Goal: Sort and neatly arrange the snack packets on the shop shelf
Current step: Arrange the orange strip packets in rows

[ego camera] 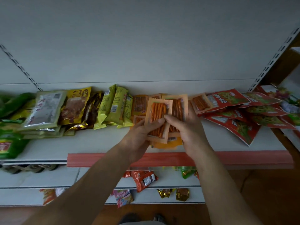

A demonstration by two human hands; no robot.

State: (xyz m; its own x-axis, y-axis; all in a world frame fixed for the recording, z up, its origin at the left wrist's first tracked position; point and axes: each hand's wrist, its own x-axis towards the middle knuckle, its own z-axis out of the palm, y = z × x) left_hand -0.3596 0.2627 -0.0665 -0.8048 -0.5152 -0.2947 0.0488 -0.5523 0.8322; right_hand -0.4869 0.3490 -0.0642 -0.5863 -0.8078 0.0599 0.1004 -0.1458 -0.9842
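From the head camera, both hands meet over the middle of the white shelf [97, 142]. The left hand [139, 135] and right hand [190, 127] together grip a small stack of orange packets [158, 119], thumbs pressed on the front one. The front packet stands with its long axis running away from the person, tilted slightly right, the orange sticks inside lined up the same way. More orange packets [200, 102] lie flat behind it. Yellow packets [113, 108] lean to the left, red packets [240, 111] sprawl fanned out to the right, and green packets [9, 143] sit far left.
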